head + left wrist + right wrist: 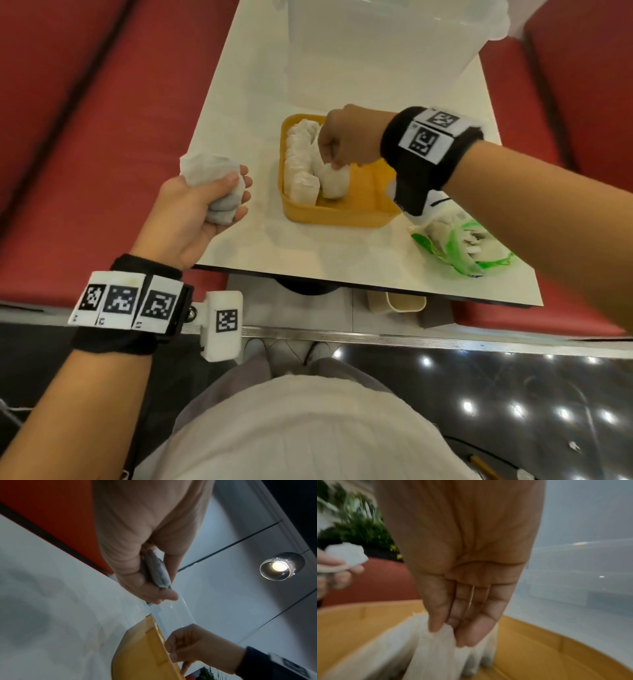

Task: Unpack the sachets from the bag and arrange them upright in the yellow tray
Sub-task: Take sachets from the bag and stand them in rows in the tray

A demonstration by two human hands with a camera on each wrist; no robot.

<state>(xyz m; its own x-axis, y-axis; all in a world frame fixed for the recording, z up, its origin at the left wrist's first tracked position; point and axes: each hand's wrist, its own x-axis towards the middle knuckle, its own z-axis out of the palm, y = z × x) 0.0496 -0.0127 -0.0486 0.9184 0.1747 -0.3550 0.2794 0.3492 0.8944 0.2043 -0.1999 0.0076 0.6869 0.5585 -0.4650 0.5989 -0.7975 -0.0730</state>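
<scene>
The yellow tray [359, 214] sits mid-table with a row of white sachets [299, 161] standing upright along its left side. My right hand [337, 144] reaches down into the tray and pinches the top of one sachet [334, 181] [440, 639] beside that row; the right wrist view shows thumb and fingers on its upper edge. My left hand [212, 198] hovers over the table's left edge and grips a bunch of white sachets [205, 171] [157, 573]. The clear bag with green print [462, 246] lies right of the tray, with more sachets inside.
A large translucent plastic bin [383, 51] stands at the back of the white table [342, 253]. Red bench seats [85, 137] flank the table on both sides. A small beige container [400, 303] sits below the table's near edge.
</scene>
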